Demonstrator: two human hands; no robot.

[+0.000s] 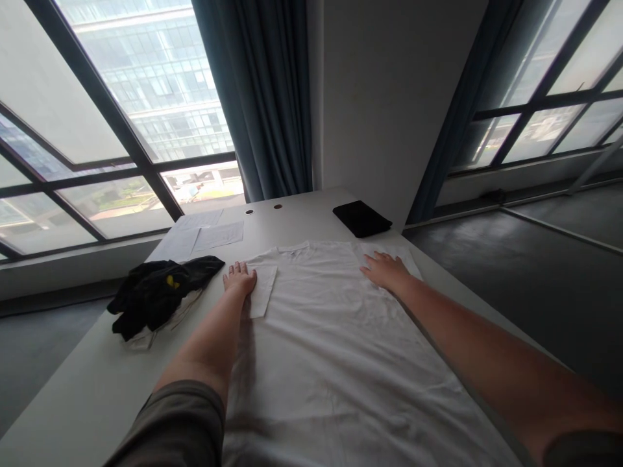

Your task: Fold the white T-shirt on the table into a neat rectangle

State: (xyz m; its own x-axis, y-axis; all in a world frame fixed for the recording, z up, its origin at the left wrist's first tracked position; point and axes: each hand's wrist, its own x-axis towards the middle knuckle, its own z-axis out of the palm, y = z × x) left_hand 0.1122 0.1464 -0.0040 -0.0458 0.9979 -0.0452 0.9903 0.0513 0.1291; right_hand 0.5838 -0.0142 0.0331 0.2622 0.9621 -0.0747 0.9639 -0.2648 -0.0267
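A white T-shirt (pixel 331 337) lies spread out on the table, its collar toward the far end and soft wrinkles running across the body. The left sleeve is folded inward over the shirt. My left hand (pixel 239 279) rests flat on that folded sleeve near its outer edge, fingers stretched out. On the other side, my right hand (pixel 387 269) lies with spread fingers on the shirt near the right shoulder and sleeve. Neither hand grips the cloth.
Crumpled dark clothing (pixel 160 292) with a yellow spot lies on the table's left side. A folded black garment (pixel 361 218) sits at the far right. Paper sheets (pixel 219 235) lie at the back left. The white table (pixel 73 415) has two cable holes at its far end, before a curtain (pixel 272 97).
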